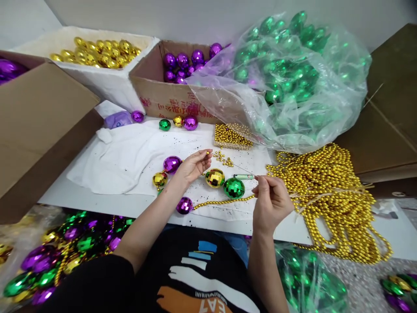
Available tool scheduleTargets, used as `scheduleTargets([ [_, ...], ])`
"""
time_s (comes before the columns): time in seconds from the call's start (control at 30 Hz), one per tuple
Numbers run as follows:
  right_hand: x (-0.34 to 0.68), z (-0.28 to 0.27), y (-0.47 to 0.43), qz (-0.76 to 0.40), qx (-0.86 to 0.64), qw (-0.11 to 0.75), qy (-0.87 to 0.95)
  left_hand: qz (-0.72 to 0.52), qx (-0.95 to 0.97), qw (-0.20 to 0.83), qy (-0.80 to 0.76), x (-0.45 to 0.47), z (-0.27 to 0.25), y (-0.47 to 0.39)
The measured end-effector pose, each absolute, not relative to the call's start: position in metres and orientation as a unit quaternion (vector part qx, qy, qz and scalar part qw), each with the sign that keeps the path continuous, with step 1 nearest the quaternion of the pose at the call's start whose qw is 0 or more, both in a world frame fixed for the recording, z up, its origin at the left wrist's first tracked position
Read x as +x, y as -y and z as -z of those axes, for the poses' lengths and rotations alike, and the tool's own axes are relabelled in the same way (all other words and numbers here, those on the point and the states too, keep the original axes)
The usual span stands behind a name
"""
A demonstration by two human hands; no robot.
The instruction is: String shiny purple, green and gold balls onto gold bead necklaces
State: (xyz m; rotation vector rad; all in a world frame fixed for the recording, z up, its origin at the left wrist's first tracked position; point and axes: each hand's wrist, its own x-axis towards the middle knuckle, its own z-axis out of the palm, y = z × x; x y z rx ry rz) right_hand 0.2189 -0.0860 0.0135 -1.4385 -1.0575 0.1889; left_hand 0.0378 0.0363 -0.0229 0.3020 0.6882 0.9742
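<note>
My left hand pinches a small gold bead at its fingertips, above the white cloth. In my right hand, closed at the thumb and forefinger, is a thin needle-like wire that points left toward the bead. Loose gold beads lie between the hands. Below them rest a faceted gold ball and a green ball. A purple ball sits on a gold bead strand that runs toward my right hand. Near my left forearm are another purple ball and a smaller gold one.
A bead-filled clear box stands behind the loose beads. Gold bead strands are heaped at right. Along the back are a white foam box, a cardboard box and a bag of green balls. A lettered tube lies nearby.
</note>
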Motion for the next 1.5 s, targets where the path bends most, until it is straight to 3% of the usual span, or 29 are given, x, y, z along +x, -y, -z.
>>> scheduleTargets([
  [0.63, 0.225, -0.008, 0.088, -0.120, -0.629, 0.633, 0.435, -0.452, 0.186, 0.810, -0.324, 0.040, 0.022, -0.032],
  [0.97, 0.221, 0.011, 0.077, -0.242, -0.627, 0.599, 0.435, -0.526, 0.273, 0.742, -0.314, 0.059, 0.003, -0.018],
  [1.1, 0.214, 0.021, 0.067, -0.324, -0.601, 0.607, 0.406, -0.454, 0.406, 0.727, -0.318, 0.074, -0.001, -0.011],
  [1.3, 0.220, 0.027, 0.062, -0.439, -0.552, 0.625, 0.334, -0.247, 0.572, 0.744, -0.242, 0.057, -0.008, -0.033],
  [1.4, 0.226, 0.027, 0.064, -0.489, -0.519, 0.644, 0.276, -0.265, 0.570, 0.706, -0.327, 0.038, -0.003, -0.074],
  [1.5, 0.227, 0.026, 0.066, -0.531, -0.479, 0.653, 0.250, -0.407, 0.485, 0.531, -0.563, 0.025, 0.010, -0.124],
])
